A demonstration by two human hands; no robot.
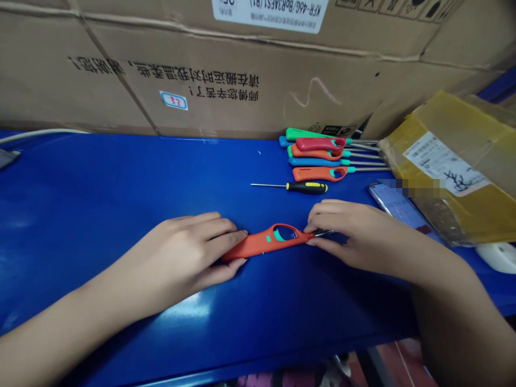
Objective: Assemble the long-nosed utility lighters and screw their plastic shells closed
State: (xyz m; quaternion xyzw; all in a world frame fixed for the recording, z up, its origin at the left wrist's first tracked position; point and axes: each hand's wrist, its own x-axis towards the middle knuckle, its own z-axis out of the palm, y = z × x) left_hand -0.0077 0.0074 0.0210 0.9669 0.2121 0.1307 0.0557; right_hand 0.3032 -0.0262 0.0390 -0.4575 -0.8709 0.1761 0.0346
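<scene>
An orange long-nosed lighter (252, 246) with a turquoise trigger lies level between my two hands, just over the blue table. My left hand (193, 247) is closed round its handle end, thumb below and fingers above. At the other end, my right hand (338, 228) pinches the neck where the metal tube begins; most of the tube is hidden behind the fingers. Beyond the lighter lies a screwdriver (308, 187) with a black and yellow handle, its blade pointing left. Neither hand touches it.
Several lighters (318, 173) in orange, red, blue and green are piled at the back right. Near them are a yellow-taped carton (463, 161), a phone (399, 207) and a white mouse (497, 257). A large cardboard box (193, 59) walls off the blue table's (121, 183) back edge.
</scene>
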